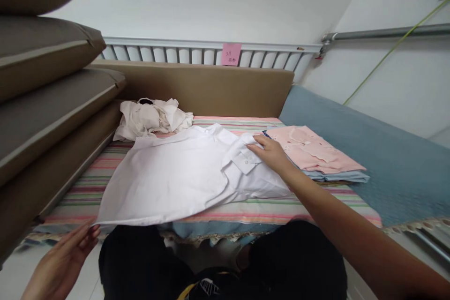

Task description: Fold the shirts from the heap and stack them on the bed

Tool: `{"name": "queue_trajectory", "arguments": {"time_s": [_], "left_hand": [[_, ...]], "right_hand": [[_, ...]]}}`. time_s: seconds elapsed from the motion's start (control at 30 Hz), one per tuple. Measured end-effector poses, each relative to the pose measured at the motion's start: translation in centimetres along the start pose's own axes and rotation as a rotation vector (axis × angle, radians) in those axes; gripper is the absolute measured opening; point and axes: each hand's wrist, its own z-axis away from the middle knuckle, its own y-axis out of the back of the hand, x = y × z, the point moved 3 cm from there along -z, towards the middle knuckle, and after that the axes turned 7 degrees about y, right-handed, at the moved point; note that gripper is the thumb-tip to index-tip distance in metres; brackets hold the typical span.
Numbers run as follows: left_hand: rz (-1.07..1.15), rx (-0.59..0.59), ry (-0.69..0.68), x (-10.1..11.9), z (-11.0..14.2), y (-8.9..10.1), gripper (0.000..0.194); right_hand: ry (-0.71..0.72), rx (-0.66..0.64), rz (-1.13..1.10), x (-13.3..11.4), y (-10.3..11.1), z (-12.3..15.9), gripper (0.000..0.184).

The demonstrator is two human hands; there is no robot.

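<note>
A white button-up shirt (168, 178) lies spread over a striped cloth in front of me, one sleeve and its buttoned cuff folded across its right part. My left hand (66, 255) pinches the shirt's lower left corner at the cloth's near edge. At the shirt's upper right, my right hand (269, 152) has its thumb and fingers closed on the fabric near the folded cuff. Just beyond that hand, to the right, sits a stack of folded clothes with a pink garment (309, 147) on top and light blue ones below.
Crumpled off-white cloth (151, 117) lies at the back left. Thick brown cushions (52, 89) are piled high along the left. A brown padded board (204, 86) stands behind, below a white radiator bearing a pink note (231, 54). Blue fabric (397, 159) covers the right side.
</note>
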Motion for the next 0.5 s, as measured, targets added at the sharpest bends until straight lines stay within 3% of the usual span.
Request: {"name": "queue_trajectory", "arguments": {"time_s": [0.13, 0.27, 0.4, 0.5], "left_hand": [[-0.007, 0.002, -0.034, 1.1, -2.5, -2.9, 0.018], [-0.005, 0.021, 0.031, 0.7, -4.6, -5.8, 0.012], [0.008, 0.042, 0.06, 0.3, -5.4, -6.7, 0.002], [-0.005, 0.046, 0.013, 0.2, -5.7, -6.5, 0.012]], "right_hand": [[-0.016, -0.18, -0.017, 2.0, -3.7, -4.4, 0.017], [-0.112, -0.317, 0.005, 4.5, -7.8, -6.5, 0.011], [-0.154, -0.363, 0.009, 5.9, -9.9, -7.0, 0.016], [-0.161, -0.362, 0.005, 6.2, -10.4, -7.6, 0.017]]}}
